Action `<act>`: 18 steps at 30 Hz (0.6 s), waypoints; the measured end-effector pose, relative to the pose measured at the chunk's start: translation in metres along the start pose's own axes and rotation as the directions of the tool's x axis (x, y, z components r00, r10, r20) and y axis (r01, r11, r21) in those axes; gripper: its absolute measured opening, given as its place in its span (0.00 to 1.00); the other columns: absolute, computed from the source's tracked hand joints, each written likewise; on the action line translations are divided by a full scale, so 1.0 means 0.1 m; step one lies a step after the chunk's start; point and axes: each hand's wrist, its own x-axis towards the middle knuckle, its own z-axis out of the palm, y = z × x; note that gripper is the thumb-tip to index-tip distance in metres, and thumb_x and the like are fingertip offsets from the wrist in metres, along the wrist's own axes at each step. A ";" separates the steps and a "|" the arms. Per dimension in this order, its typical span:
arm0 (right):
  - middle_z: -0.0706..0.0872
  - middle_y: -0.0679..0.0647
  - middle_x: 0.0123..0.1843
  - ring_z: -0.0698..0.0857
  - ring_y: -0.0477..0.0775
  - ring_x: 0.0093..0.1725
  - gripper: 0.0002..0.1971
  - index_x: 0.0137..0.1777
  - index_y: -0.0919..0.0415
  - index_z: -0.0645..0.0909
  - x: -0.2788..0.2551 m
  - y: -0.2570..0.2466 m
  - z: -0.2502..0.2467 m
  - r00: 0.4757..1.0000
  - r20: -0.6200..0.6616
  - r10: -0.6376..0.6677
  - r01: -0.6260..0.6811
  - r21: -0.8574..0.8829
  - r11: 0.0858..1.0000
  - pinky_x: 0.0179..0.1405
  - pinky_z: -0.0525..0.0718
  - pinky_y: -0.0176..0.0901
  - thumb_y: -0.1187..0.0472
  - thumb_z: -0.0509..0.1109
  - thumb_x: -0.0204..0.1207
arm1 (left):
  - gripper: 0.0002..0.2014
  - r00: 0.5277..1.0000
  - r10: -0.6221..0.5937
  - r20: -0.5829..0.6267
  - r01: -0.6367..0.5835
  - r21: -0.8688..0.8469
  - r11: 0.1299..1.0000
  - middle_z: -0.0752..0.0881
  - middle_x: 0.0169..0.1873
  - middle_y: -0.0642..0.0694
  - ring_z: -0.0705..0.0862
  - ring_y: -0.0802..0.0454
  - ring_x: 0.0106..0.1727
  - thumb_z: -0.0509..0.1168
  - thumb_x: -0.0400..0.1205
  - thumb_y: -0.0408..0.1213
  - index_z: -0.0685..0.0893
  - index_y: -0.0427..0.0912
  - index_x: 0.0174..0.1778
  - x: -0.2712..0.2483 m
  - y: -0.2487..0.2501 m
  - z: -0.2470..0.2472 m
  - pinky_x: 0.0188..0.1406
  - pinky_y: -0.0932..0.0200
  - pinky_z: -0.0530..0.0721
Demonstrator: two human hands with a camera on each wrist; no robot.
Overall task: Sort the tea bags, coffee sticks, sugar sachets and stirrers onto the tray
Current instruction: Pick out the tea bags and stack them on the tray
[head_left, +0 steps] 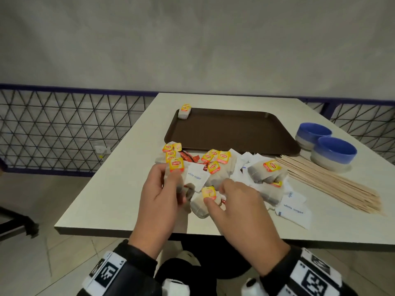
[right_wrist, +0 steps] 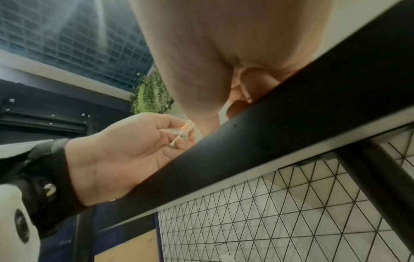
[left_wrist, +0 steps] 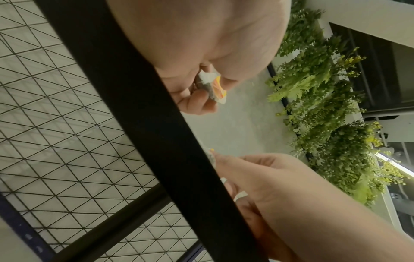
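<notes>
The left hand (head_left: 162,189) has its fingers curled round a small clutch of tea bags (head_left: 176,167), and the right hand (head_left: 237,201) pinches another tea bag (head_left: 208,194) by thumb and forefinger at the near edge of the heap on the tabletop (head_left: 111,199). One stack (head_left: 184,112) already sits in the far left corner of the tray (head_left: 230,129) (sensible spot). Best to lift clear of the sugar sachets (head_left: 195,178) so strings don't snag, then square the bundle against that stack.
</notes>
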 end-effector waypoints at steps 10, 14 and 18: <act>0.78 0.41 0.49 0.78 0.44 0.52 0.07 0.56 0.47 0.82 -0.07 0.16 0.01 0.999 -0.036 0.017 -0.012 0.157 0.987 0.50 0.79 0.38 0.48 0.73 0.82 | 0.13 0.995 0.074 0.062 -0.084 0.171 0.982 0.84 0.35 0.38 0.81 0.50 0.33 0.58 0.91 0.36 0.85 0.49 0.45 -0.06 -0.06 0.00 0.33 0.50 0.81; 0.79 0.43 0.50 0.78 0.45 0.54 0.09 0.58 0.48 0.83 -0.01 0.15 0.00 0.999 0.007 0.035 -0.036 0.158 0.987 0.50 0.78 0.38 0.48 0.72 0.82 | 0.11 0.994 0.087 0.059 -0.097 0.204 0.974 0.86 0.39 0.42 0.84 0.49 0.31 0.62 0.89 0.37 0.84 0.57 0.63 -0.05 -0.06 0.02 0.30 0.57 0.84; 0.79 0.43 0.49 0.79 0.44 0.51 0.06 0.55 0.47 0.83 0.02 0.14 -0.03 0.999 0.032 0.044 -0.049 0.193 0.980 0.49 0.80 0.38 0.51 0.73 0.81 | 0.17 0.996 0.085 0.036 -0.091 0.254 0.963 0.84 0.42 0.51 0.87 0.48 0.30 0.65 0.87 0.36 0.78 0.63 0.66 -0.07 -0.07 0.05 0.28 0.57 0.84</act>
